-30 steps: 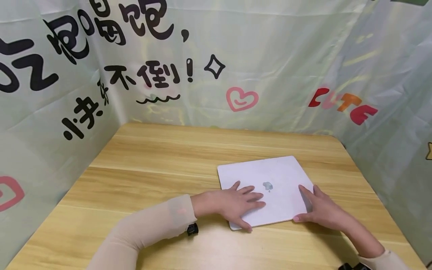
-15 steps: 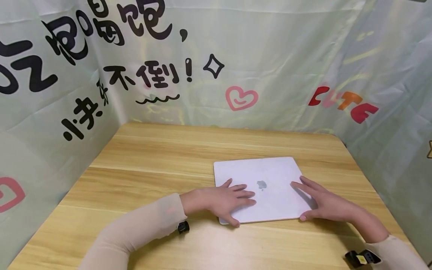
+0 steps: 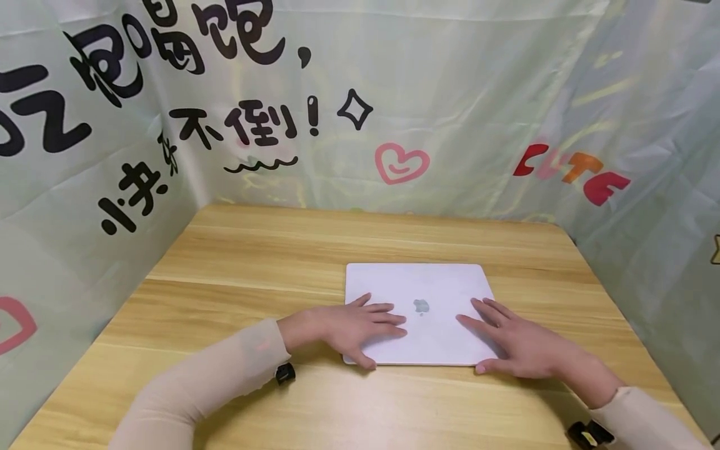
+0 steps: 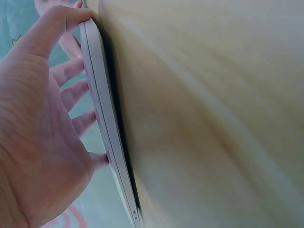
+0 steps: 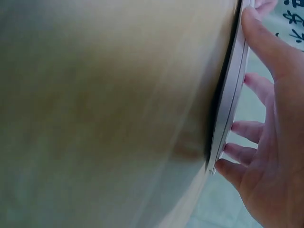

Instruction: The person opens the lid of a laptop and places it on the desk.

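Laptop (image 3: pixel 430 287) lay flat on the worktop (image 3: pixel 270 250), lid down, a little right of the middle, logo (image 3: pixel 421 306) showing on top. Your left hand (image 3: pixel 357 328) was open, fingers spread nearly straight over the near left part of the lid, tips short of the logo. Its thumb rested at the front edge, near the left corner; the left wrist view showed thumb and fingertips meeting the casing there. Your right hand (image 3: pixel 520 344) was open too, fingers lightly bent and parted, tips on the right part of the lid, thumb set against the front edge by the near right corner. Neither of your hands wrapped round the casing.

Edges: the laptop's front ran about level with the worktop's far side. Dark shadow lined its underside in both wrist views. To the left you had the widest stretch of wood; to the right, a narrower one, partly under your forearm. Beyond the laptop, a strip of wood reached back to the printed cloth (image 3: pixel 472 94). More wood showed on your side, between your sleeves.
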A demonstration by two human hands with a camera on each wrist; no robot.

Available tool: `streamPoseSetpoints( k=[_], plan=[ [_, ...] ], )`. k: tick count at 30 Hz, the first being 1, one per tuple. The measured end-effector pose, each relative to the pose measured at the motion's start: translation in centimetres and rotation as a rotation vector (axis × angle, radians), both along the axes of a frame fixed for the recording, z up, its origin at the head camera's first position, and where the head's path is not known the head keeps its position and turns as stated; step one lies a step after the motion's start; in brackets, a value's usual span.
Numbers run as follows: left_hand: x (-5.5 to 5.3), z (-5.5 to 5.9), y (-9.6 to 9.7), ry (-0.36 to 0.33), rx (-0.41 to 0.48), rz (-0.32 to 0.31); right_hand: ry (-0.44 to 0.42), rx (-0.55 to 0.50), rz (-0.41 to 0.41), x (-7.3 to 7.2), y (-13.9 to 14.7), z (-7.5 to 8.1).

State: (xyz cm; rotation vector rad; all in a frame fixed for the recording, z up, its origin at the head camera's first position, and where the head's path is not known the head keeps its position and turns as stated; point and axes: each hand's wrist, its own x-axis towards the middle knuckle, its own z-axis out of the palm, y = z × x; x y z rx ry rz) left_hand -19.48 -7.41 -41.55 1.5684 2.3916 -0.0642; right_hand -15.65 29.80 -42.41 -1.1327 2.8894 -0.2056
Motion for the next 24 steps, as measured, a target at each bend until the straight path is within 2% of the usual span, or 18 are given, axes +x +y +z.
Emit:
streamPoseSetpoints(
  k=[3, 9, 16, 24],
  plan=[
    [-0.1, -0.1, -0.6, -0.006, 0.006, -0.002, 0.026, 0.014, 0.031, 0.1, -0.5, 0.1],
    [-0.2, 0.0, -1.9, -0.026, 0.045, 0.002, -0.007, 0.04, 0.012, 0.4, -1.9, 0.3],
    [-0.4, -0.1, -3.2, -0.068, 0.08, 0.023, 0.001, 0.048, 0.008, 0.7, -3.5, 0.6],
    [-0.3, 0.2, -5.0, -0.125, 0.097, 0.037, -0.062, 0.067, -0.02, 1.0, -5.3, 0.6]
  ],
)
